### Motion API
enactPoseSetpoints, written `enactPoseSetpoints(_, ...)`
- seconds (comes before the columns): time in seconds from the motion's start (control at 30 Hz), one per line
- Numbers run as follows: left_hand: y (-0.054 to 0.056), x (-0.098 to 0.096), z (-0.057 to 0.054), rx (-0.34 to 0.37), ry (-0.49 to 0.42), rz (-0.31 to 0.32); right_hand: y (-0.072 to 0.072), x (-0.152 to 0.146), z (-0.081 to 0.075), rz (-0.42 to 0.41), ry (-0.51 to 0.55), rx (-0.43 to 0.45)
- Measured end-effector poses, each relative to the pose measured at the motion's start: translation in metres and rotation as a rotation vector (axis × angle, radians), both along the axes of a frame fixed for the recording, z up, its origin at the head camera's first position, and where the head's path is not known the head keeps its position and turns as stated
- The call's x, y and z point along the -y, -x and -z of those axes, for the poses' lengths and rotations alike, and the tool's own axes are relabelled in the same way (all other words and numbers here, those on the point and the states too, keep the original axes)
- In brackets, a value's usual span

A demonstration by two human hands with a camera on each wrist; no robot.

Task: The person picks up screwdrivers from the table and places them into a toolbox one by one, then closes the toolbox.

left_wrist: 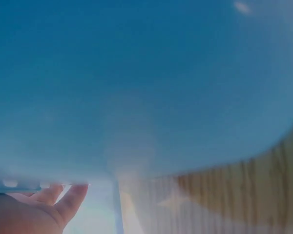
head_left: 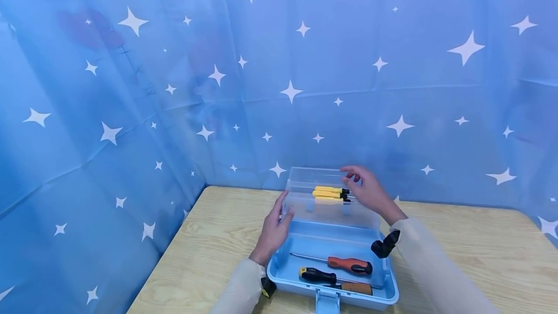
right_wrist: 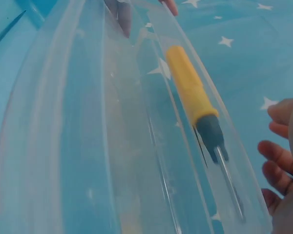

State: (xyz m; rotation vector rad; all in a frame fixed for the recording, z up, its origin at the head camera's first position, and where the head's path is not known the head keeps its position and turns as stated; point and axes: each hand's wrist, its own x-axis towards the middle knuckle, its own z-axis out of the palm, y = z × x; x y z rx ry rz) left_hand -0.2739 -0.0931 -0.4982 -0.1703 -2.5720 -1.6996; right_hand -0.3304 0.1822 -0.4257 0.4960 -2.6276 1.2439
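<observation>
A light blue toolbox (head_left: pixel 289 241) stands with its clear plastic lid (head_left: pixel 311 214) raised at the back. My left hand (head_left: pixel 273 229) holds the lid's left edge, thumb on the inner side and fingers outside. Three yellow-handled screwdrivers (head_left: pixel 328 194) lie across the lid's upper compartment; one yellow screwdriver (right_wrist: pixel 191 90) shows close up in the right wrist view. At the lid's upper right end is my right hand (head_left: pixel 368 192), fingers loosely bent, nothing between them. Inside the box lie a red-and-black screwdriver (head_left: pixel 348 264), a black-and-yellow screwdriver (head_left: pixel 317 275) and a brown-handled tool (head_left: pixel 357 288).
Beneath the box is a wood-grain table (head_left: pixel 200 251). A blue curtain (head_left: pixel 261 62) with white stars hangs right behind the table and down its left side. The toolbox's front latch (head_left: pixel 327 302) hangs down over the near edge.
</observation>
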Motion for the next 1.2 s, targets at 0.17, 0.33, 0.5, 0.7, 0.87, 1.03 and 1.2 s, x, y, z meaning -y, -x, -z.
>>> enactPoseSetpoints(0.17, -0.001, 0.005, -0.002, -0.009, -0.009, 0.046, -0.005, -0.019, 0.004, 0.049, 0.042, -0.014)
enactPoseSetpoints(0.33, 0.002, 0.015, -0.005, -0.011, -0.022, 0.103, -0.012, -0.041, 0.009, 0.122, 0.083, -0.005)
enactPoseSetpoints(0.5, 0.012, 0.027, -0.009, 0.025, -0.084, 0.156, -0.018, -0.059, 0.015, 0.155, 0.099, 0.053)
enactPoseSetpoints(0.7, 0.031, 0.036, -0.012, 0.065, -0.084, 0.159, -0.02, -0.073, 0.026, 0.146, 0.12, 0.254)
enactPoseSetpoints(0.87, 0.041, 0.036, -0.006, 0.166, -0.142, 0.201, -0.016, -0.082, 0.044, 0.125, 0.16, 0.409)
enactPoseSetpoints(1.03, 0.051, 0.032, -0.001, 0.265, -0.285, 0.23, -0.013, -0.084, 0.058, 0.114, 0.187, 0.528)
enactPoseSetpoints(1.2, 0.061, 0.029, -0.001, 0.319, -0.381, 0.24, -0.014, -0.079, 0.061, 0.069, 0.245, 0.631)
